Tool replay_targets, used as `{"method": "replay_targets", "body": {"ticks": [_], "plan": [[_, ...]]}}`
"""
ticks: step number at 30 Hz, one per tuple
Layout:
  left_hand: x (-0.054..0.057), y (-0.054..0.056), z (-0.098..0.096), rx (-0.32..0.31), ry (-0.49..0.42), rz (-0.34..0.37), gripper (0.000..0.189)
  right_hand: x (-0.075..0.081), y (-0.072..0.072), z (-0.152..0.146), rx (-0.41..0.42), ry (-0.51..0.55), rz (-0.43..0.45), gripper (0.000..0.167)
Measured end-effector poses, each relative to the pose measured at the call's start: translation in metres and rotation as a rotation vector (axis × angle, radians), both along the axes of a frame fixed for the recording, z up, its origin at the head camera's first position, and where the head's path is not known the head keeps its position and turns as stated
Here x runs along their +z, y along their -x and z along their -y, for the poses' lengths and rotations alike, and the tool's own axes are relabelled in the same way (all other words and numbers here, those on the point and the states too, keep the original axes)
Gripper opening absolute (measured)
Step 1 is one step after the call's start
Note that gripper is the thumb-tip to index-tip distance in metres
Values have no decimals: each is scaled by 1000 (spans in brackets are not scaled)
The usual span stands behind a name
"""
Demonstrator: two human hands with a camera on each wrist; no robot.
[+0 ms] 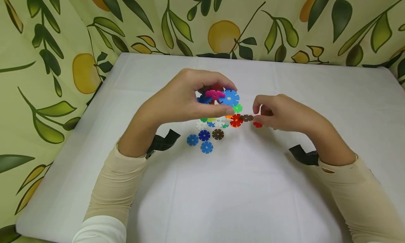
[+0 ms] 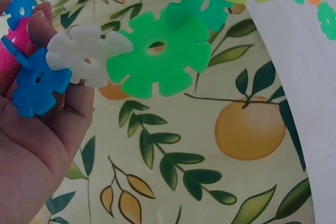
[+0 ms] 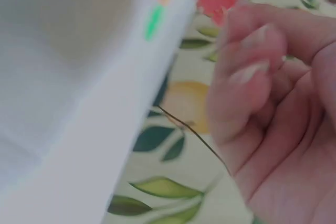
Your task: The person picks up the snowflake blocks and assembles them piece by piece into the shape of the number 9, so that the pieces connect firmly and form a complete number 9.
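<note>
Before a fruit-printed curtain (image 1: 199, 28), over a white table (image 1: 234, 200), the left hand (image 1: 188, 95) grips joined discs (image 1: 232, 99); whether the curled right hand (image 1: 281, 113) holds one, I cannot tell.

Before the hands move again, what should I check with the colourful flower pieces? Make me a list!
1. Left hand holding the bunch of pieces: ok, thumb and fingers curl round it.
2. White piece meeting the green piece: ok, their edges overlap.
3. Right hand at the brown piece: ok, the thumb is right beside it.
4. Firm right-hand pinch: cannot tell, fingertips are partly hidden.
5. All pieces picked up: not ok, a dark blue piece and a light blue piece lie on the white table.
</note>
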State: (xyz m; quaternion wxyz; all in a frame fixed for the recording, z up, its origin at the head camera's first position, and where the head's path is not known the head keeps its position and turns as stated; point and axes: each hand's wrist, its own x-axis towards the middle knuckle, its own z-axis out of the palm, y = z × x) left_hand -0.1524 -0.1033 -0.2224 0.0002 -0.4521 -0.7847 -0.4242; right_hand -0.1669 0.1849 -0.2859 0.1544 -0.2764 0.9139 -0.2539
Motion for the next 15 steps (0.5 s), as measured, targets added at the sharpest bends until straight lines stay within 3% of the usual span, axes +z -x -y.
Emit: {"method": "replay_targets", "body": {"ticks": [4, 7, 10, 15], "plan": [[1, 0, -1, 1, 33, 9, 40, 17, -10, -6, 56, 220, -111, 35], [1, -1, -1, 7, 46, 8, 40, 26, -20, -4, 103, 351, -246, 39], [0, -2, -3, 9, 58, 18, 40, 34, -29, 0, 109, 418, -336, 35], [-3, -3, -10, -33, 50, 13, 40, 42, -43, 6, 127, 459, -396, 28]]}}
